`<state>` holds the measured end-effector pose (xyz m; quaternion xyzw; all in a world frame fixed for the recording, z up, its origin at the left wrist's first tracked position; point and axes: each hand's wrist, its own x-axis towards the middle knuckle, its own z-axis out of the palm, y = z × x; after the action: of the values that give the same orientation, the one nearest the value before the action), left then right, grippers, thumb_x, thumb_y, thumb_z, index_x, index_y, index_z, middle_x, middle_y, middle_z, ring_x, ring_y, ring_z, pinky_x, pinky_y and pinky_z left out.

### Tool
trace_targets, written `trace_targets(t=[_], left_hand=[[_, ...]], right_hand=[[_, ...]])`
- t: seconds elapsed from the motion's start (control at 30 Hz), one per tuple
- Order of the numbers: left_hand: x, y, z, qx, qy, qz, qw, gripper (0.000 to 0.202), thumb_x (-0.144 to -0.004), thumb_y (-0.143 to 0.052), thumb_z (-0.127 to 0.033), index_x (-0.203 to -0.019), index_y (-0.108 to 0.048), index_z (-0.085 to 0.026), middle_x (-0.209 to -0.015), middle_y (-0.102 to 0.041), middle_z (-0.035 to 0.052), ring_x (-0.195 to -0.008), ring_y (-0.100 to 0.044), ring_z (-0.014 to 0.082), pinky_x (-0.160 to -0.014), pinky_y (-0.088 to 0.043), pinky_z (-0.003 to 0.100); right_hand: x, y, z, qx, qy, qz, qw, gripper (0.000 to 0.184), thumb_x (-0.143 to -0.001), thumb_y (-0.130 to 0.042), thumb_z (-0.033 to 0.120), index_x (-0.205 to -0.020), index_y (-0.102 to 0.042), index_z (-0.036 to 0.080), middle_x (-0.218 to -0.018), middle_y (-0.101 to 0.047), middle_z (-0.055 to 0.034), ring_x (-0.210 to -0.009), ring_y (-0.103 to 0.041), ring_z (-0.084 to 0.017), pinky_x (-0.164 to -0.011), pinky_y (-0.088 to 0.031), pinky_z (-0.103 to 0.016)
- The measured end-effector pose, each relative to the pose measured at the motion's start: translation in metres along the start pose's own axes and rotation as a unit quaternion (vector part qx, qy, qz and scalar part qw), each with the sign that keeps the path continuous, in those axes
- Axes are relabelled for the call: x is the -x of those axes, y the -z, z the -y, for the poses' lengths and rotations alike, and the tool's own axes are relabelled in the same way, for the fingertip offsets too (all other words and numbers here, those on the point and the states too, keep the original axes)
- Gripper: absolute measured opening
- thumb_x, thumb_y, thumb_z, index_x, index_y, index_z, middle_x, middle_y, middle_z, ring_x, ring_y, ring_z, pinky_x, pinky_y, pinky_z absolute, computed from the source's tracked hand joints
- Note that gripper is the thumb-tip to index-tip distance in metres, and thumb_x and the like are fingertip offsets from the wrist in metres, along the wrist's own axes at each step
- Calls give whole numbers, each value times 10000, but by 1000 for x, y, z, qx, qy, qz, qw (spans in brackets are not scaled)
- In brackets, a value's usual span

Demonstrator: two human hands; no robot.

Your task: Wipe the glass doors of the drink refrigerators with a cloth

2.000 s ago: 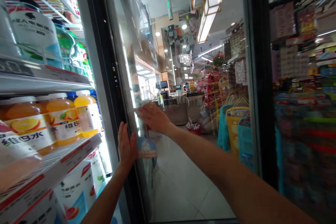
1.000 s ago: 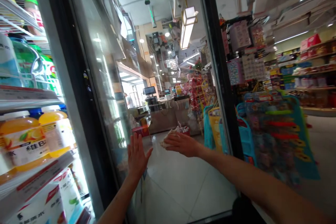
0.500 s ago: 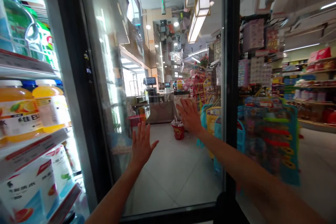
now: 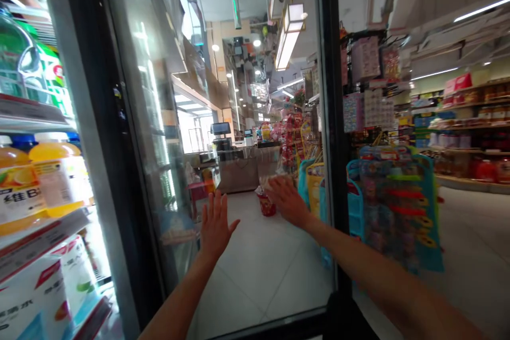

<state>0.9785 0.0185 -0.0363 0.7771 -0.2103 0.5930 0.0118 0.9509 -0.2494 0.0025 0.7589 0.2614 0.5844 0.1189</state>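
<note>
A glass door in a black frame stands open in front of me. My left hand lies flat against the pane with its fingers stretched out and the thumb apart. To the right of it, my right hand presses a pale cloth to the glass. Most of that cloth is hidden under the fingers, which are slightly blurred. Through the pane, a red bucket shows just behind the right fingertips.
Lit fridge shelves at the left hold orange drink bottles and white cartons. Beyond the door, blue and yellow toy packs hang on a rack. Stocked shelves stand farther right, and a counter is at the back.
My right hand has moved down the glass with the cloth. The left hand stays flat on the pane. My view has turned slightly to the right.
</note>
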Motion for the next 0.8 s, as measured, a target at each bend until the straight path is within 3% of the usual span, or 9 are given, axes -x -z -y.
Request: trace_targets(t=[0.07, 0.1, 0.23, 0.27, 0.37, 0.47, 0.63, 0.8], left_hand=[[-2, 1, -3, -2, -30, 1, 1000, 743, -865, -454, -433, -1450, -151, -89, -1490, -251, 167, -1408, -157, 272, -1122, -181, 471], [-3, 1, -5, -4, -44, 6, 999, 741, -866, -453, -429, -1451, -146, -92, -1490, -254, 161, -1405, -175, 265, -1126, -174, 467], [-8, 1, -14, -3, -46, 32, 998, 728, -862, -463, -415, -1448, -166, -101, -1493, -244, 152, -1398, -201, 261, -1131, -158, 473], [-9, 1, -16, -1, -39, 40, 998, 722, -861, -467, -410, -1447, -175, -106, -1495, -238, 151, -1399, -196, 262, -1131, -157, 477], [-7, -1, -20, 9, -24, 51, 998, 723, -852, -487, -398, -1444, -190, -110, -1498, -218, 154, -1403, -170, 269, -1133, -152, 489], [-1, -4, -28, 27, -41, 61, 997, 734, -842, -512, -379, -1446, -186, -116, -1496, -220, 149, -1408, -134, 261, -1138, -147, 486], [7, -6, -42, 26, -42, 82, 995, 727, -832, -537, -347, -1436, -215, -105, -1498, -197, 148, -1410, -95, 256, -1139, -155, 482], [10, -7, -46, 26, -59, 92, 994, 699, -834, -534, -340, -1428, -245, -108, -1495, -208, 141, -1411, -79, 244, -1144, -149, 475]], right_hand=[[11, -2, -3, -11, 75, 16, 997, 470, -830, -468, 115, -1272, -514, 267, -1403, -462, -32, -1390, -242, -198, -1130, -253, -471], [13, -1, -7, -10, 67, 17, 998, 474, -834, -459, 114, -1278, -506, 273, -1405, -460, -28, -1389, -244, -191, -1130, -254, -474], [22, 4, -22, 30, -153, -35, 987, 524, -830, -440, 117, -1351, -427, 164, -1498, -286, -126, -1421, -117, -259, -1115, -247, -536], [30, 5, -21, 33, -181, -38, 982, 533, -828, -436, 116, -1360, -412, 147, -1517, -230, -138, -1424, -87, -272, -1111, -249, -545], [68, 3, -8, 20, -135, 9, 991, 578, -803, -429, 83, -1373, -394, 178, -1544, -154, -100, -1427, -67, -266, -1111, -262, -541], [89, 3, -11, 16, -75, 44, 996, 603, -786, -435, 64, -1363, -409, 237, -1538, -196, -50, -1426, -105, -240, -1115, -272, -520], [67, 13, -42, 63, -229, -50, 970, 601, -858, -418, 149, -1438, -266, 186, -1546, -126, -119, -1417, -126, -299, -1074, -292, -570], [104, 11, -21, 45, -194, 7, 980, 688, -865, -411, 126, -1476, -118, 245, -1558, -66, -82, -1416, -132, -298, -1051, -345, -547]])
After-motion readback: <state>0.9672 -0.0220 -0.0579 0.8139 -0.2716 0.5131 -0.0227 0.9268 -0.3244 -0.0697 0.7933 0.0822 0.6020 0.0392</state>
